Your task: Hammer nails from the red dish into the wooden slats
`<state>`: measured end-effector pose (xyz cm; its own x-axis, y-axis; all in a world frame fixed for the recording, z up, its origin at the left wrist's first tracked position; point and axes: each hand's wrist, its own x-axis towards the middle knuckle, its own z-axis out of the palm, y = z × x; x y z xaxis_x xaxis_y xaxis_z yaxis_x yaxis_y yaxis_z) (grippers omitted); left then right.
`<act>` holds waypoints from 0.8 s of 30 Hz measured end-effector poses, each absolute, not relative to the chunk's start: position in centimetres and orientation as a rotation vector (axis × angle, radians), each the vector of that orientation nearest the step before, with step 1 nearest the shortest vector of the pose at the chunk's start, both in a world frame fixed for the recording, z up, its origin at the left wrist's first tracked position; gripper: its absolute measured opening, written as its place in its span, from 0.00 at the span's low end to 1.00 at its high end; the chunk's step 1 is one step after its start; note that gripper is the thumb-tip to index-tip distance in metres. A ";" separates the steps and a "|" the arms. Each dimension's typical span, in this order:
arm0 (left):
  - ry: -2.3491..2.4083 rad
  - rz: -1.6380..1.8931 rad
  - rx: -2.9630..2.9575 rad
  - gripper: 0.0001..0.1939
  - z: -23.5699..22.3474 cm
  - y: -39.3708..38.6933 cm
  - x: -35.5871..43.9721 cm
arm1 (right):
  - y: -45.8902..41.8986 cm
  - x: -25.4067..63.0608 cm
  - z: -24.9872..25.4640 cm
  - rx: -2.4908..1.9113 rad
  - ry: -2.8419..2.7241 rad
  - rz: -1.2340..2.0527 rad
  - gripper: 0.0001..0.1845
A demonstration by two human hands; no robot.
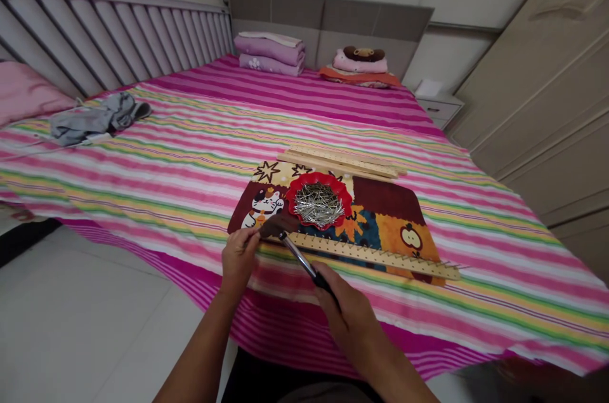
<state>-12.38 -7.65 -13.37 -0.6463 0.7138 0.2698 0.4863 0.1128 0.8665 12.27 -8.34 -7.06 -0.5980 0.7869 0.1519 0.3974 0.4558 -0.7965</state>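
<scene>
R hand (349, 311) grips the blk handle of a hammer (299, 253), fingers wrapped round it; shaft slants up-left, head (blurred) over the L end of the near peg strip (371, 255), just on the near-L side of the red scalloped bowl (346, 195). L hand (239, 257) is also near-L of the bowl, thumb & fingertips pinched tog. by the hammer head & strip end; can't tell what's btwn them, too small/blurred.

Near strip = pale wood w/ rows of holes, lying on the near side of the bowl & running off to its R; thin nails stick out along it, some past its R end. Bowl is full of loose nails (318, 203), silver & darker. More wooden strips (342, 163) lie tog. on the far side of the bowl.

Patchwork mat (387, 197) under the bowl, w/ cat, star, leaf & apple prints; near strip lies across its near edge. All on a striped bedsheet (190, 181). Far L of bowl: gray garment (95, 118), crumpled, & pink pillow (28, 92). Well beyond bowl, by the headboard (304, 22): folded purple bedding (271, 55) & a 2nd stack (364, 66), pink/orange w/ a brown item on top.
</scene>
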 end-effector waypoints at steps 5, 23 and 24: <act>2.197 1.561 1.228 0.10 -13.8 -7.7 -12.3 | -7.3 10.2 -6.4 -1.034 -2.382 0.831 0.24; 2.158 1.556 1.160 0.13 -13.7 -7.8 -12.1 | -7.4 13.3 -6.4 -1.059 -2.050 0.925 0.22; 2.164 1.556 1.152 0.15 -13.3 -7.9 -12.0 | -7.5 14.3 -6.9 -1.119 -1.975 0.942 0.22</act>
<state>-11.98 -7.88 -13.27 -0.6614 0.7094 0.2435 0.4567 0.1234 0.8810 14.26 -7.48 -6.93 -0.4071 0.8917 0.1979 0.4074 0.3712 -0.8344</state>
